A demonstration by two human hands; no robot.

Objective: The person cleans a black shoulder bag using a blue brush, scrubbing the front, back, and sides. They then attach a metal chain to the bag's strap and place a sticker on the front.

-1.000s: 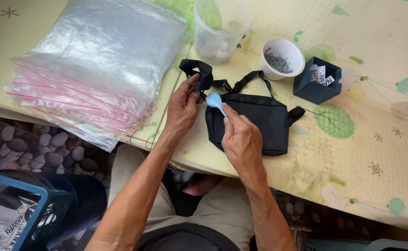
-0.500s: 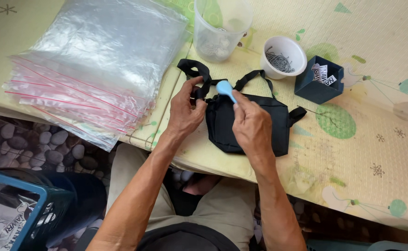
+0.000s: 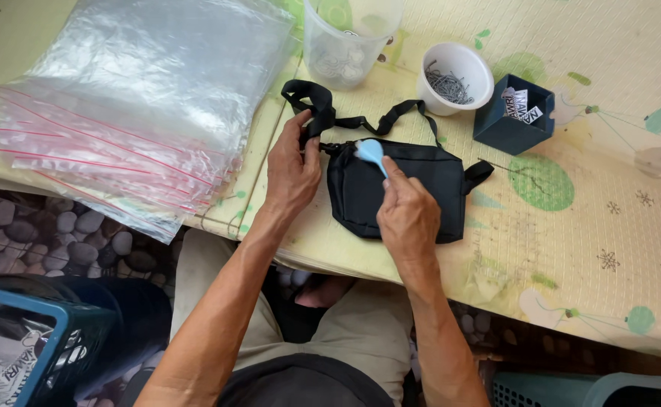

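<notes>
My left hand [image 3: 291,167] pinches the strap [image 3: 323,111] where it joins the black bag [image 3: 406,192], which lies flat on the counter [image 3: 617,218] in front of me. My right hand [image 3: 406,215] rests on the bag, fingers closed on a small light-blue tool [image 3: 370,151] whose head sits at the bag's top edge. To my left one stack of clear zip bags [image 3: 131,105] overhangs the counter edge. Beyond the bag stand one clear plastic cup [image 3: 345,41], one white cup [image 3: 455,75] of small metal pieces and one dark blue box [image 3: 513,114] of tags. None of them blocks my hands.
</notes>
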